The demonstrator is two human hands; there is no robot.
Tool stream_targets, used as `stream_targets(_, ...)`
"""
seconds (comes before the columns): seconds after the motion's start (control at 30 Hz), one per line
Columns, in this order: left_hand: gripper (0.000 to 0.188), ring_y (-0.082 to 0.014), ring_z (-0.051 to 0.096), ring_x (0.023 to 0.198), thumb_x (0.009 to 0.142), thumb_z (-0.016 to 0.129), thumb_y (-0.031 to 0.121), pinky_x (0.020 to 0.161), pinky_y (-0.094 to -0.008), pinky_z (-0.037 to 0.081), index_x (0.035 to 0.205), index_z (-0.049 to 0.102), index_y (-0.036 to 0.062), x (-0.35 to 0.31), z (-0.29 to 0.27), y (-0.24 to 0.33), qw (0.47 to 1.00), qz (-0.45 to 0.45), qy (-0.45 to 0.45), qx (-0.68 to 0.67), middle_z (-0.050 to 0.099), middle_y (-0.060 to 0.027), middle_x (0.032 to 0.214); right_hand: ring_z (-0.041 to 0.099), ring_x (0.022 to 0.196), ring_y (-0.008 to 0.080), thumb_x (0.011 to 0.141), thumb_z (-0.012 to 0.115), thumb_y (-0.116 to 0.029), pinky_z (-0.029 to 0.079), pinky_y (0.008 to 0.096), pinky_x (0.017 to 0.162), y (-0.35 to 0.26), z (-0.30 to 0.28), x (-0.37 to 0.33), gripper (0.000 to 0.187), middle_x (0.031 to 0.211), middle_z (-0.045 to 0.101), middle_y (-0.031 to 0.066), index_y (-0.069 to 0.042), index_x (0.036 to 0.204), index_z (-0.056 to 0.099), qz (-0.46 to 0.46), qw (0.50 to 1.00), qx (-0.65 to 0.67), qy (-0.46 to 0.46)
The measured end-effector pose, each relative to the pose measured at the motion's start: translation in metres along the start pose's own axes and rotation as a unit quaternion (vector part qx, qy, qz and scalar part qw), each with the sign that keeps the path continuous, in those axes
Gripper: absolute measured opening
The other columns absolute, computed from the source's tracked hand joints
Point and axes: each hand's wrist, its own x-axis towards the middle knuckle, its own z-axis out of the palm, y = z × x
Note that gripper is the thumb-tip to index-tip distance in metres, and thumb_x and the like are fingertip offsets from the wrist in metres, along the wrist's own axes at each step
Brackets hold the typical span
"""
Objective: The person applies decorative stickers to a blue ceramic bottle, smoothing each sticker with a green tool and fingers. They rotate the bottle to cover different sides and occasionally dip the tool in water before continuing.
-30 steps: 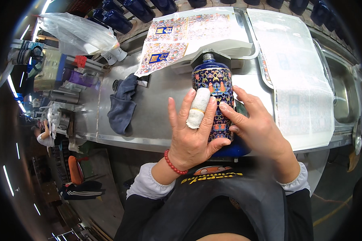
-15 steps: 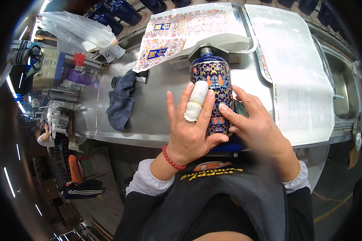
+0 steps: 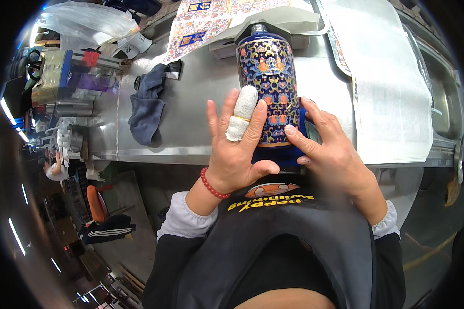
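Note:
A dark blue bottle [image 3: 268, 77] with a colourful floral pattern lies on the metal table, its neck pointing away from me and resting in a dark angular support [image 3: 246, 32]. Beside its lower left edge is my left hand [image 3: 232, 131], open with fingers spread. A white cloth sleeve [image 3: 242, 113] tied with a yellow band covers one of its fingers, and the fingertips lie at or just over the bottle's side. My right hand [image 3: 332, 141] is open along the lower right side, its thumb touching the pattern. Its other fingertips are partly hidden behind the bottle.
Patterned sheets [image 3: 206, 28] lie at the back left of the table. A white paper-covered stack [image 3: 389, 92] sits at right, next to a metal sink [image 3: 443, 98]. At left are a grey-blue cloth [image 3: 147, 110], a plastic bag [image 3: 90, 23] and a purple container [image 3: 90, 81].
My view has shifted, so the table and bottle sit higher in the picture. Both hands have slid toward the bottle's base, and the left one covers less of the pattern.

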Motion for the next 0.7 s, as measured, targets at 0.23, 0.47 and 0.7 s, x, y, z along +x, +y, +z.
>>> stream_targets(0.23,0.097,-0.0440,0.032,0.148,0.093,0.037,0.078,0.121,-0.0647,0.003,0.151,0.047,0.0015,-0.0033,0.0045,0.0003,1.000,0.008,-0.004,0.021,0.048,-0.0154,0.154,0.052,0.123,0.0448,0.080,0.078,-0.013,0.044,0.0509,0.106,-0.0046,0.0053,-0.0056,0.065,0.150,0.042,0.0292,-0.022,0.143,0.060,-0.004,0.999,-0.034,0.000)
stream_targets(0.47,0.083,-0.0409,0.032,0.149,0.096,0.037,0.074,0.122,-0.0630,0.004,0.147,0.056,0.0109,-0.0086,0.0043,0.0031,0.999,0.026,0.001,0.036,0.050,-0.0168,0.153,0.052,0.124,0.0448,0.079,0.079,-0.012,0.044,0.0509,0.106,-0.0018,0.0080,-0.0081,0.067,0.150,0.043,0.0287,-0.023,0.143,0.060,-0.005,1.000,-0.029,0.003)
stream_targets(0.7,0.079,-0.0409,0.034,0.148,0.098,0.037,0.072,0.122,-0.0629,0.005,0.146,0.057,0.0119,-0.0089,0.0008,0.0007,0.997,0.050,-0.010,0.062,0.052,-0.0175,0.151,0.054,0.123,0.0436,0.080,0.078,-0.013,0.046,0.0494,0.103,-0.0041,0.0091,-0.0075,0.064,0.148,0.044,0.0302,-0.025,0.141,0.062,-0.020,0.999,-0.043,0.014)
